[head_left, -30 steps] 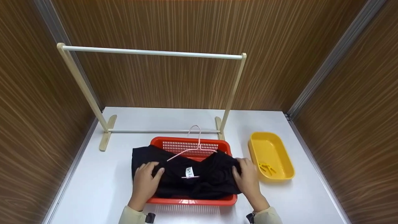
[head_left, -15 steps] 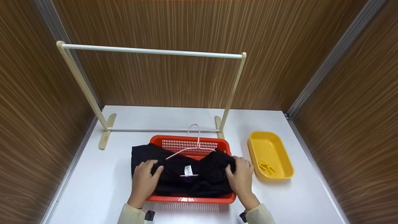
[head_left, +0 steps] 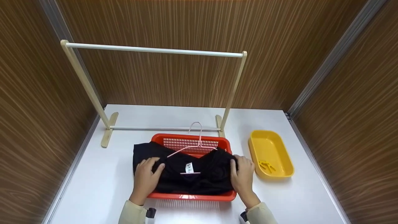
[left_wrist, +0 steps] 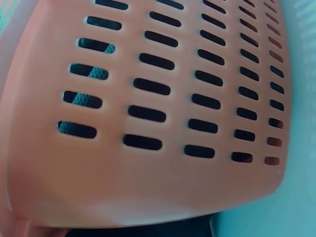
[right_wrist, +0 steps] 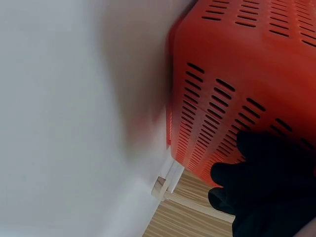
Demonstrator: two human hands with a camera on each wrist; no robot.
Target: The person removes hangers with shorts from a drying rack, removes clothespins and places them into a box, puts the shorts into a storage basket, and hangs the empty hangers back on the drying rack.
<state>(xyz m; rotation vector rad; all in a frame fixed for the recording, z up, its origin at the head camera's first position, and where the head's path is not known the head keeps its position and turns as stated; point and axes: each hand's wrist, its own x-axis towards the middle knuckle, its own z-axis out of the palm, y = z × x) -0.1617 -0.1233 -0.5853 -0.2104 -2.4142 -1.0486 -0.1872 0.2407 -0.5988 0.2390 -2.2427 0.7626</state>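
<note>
One black cloth garment [head_left: 177, 182] lies bunched across a rectangular red plastic basket [head_left: 192, 197] with slotted walls, its left end reaching out past the basket's rim. Both sides of the garment are held. At its left, the person's left hand [head_left: 145, 176] has its fingers curved over the cloth and the thumb set apart from them, a fold of black between. At its right, the person's right hand [head_left: 243, 174] grips the other end, fingers bent round the edge and thumb in front; the right wrist view shows the cloth gathered in folds beside the slotted red wall.

A thin pink hanger [head_left: 199, 143] sits in the garment, its hook rising over the basket's back rim and both arms running down to the cloth. Part of its lower bar shows in the neck opening, just by a small white label [head_left: 189, 168] with dark print.

Behind the basket stands a pale wooden rack with white rods [head_left: 155, 50]. Near the right hand, a rounded yellow plastic tray [head_left: 270, 149] holds a few small yellow clips [head_left: 266, 166], their exact count unclear. Everything rests on a white tabletop [head_left: 87, 180] before brown wood-grain panels [head_left: 168, 81].
</note>
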